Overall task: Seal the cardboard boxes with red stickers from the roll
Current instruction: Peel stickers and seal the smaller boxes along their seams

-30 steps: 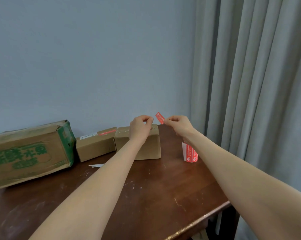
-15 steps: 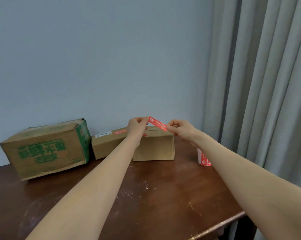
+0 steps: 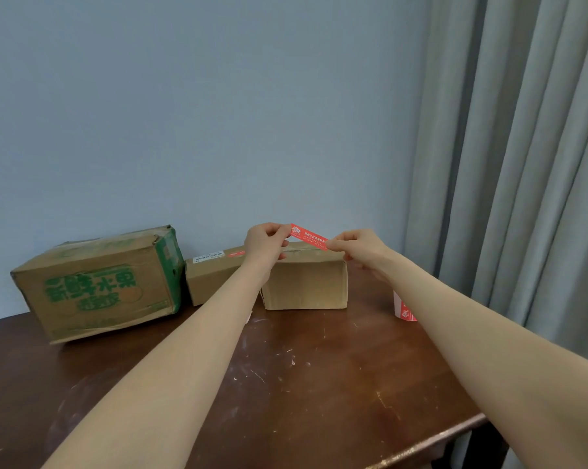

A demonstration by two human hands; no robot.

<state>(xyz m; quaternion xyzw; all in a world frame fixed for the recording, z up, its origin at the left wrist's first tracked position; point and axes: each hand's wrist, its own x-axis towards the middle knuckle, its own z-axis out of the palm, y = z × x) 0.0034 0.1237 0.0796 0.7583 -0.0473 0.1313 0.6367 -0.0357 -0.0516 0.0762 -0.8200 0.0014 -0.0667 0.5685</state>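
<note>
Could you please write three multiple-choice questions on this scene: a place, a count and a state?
1. Where is the sticker roll? A. on the floor. B. on the table, partly behind the right forearm. C. on a box.
2. How many cardboard boxes are on the table? A. two. B. three. C. five.
3. The red sticker is: A. stuck on a box. B. lying on the table. C. pinched by both hands.
Answers: B, it stands there; B, green-printed box, middle box, plain box; C, left hand and right hand each hold an end.
</note>
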